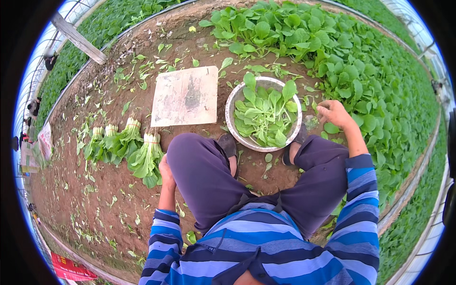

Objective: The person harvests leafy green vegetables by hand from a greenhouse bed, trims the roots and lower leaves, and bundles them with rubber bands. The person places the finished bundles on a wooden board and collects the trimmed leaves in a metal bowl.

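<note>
A round metal basin (229, 117) with loose leafy greens (265, 114) in it stands on the soil between my feet. My right hand (331, 112) is raised just right of the basin, beside the growing plants, with its fingers bent; whether they hold anything is too small to tell. At the outer side of my left knee is my left hand (166, 171), its fingers partly hidden by the leg. Near it on the ground lies a bundle of greens (148, 153) tied with a reddish band, and several similar bundles (117, 139) lie further left.
A worn, pale square board (185, 96) lies left of the basin. Dense leafy plants (356, 64) grow along the right and far side. Loose leaves litter the soil. A wooden post (78, 37) slants at the upper left. People are at the far left edge, beside sacks (44, 142).
</note>
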